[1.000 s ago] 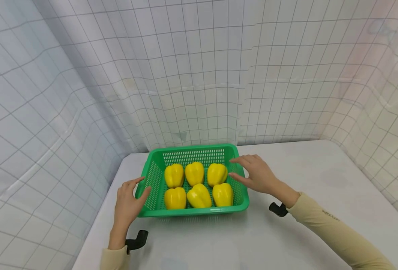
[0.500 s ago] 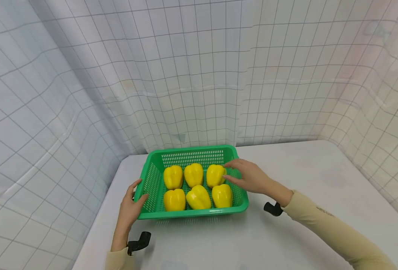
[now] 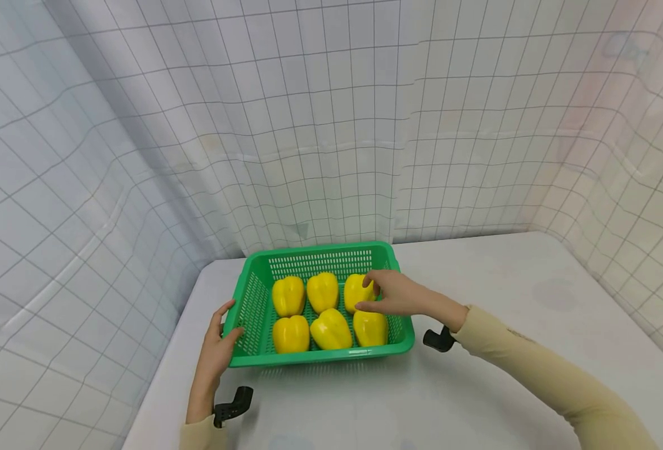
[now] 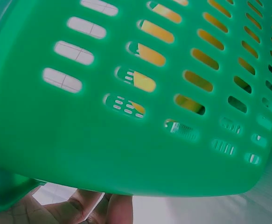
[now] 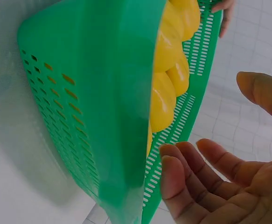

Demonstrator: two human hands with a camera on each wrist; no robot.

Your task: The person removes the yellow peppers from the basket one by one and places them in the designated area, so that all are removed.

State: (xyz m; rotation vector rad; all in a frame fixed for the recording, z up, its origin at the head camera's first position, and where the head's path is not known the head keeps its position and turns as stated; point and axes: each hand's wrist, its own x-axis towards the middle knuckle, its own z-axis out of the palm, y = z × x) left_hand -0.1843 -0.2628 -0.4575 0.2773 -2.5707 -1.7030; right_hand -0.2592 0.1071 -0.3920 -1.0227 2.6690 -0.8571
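Observation:
A green slotted plastic basket (image 3: 320, 358) stands on the table, holding several yellow bell peppers in two rows. My left hand (image 3: 215, 350) grips its left rim, thumb over the inner side and fingers outside. In the left wrist view the basket's wall (image 4: 70, 135) hides part of that hand. My right hand (image 3: 401, 294) hovers over the basket's right side, thumb and fingers bent and apart, holding nothing. Beneath it, the back right bell pepper (image 3: 355, 295) is partly covered, and the front right bell pepper (image 3: 371, 329) sits just nearer.
The white table (image 3: 494, 281) extends to the right of the basket and in front of it. White gridded curtains (image 3: 331, 137) hang close behind and at both sides. Each wrist carries a black camera mount (image 3: 439, 339).
My right hand has moved left and inward over the right-hand bell peppers. My left hand has closed onto the basket's left rim. The bell peppers keep their places.

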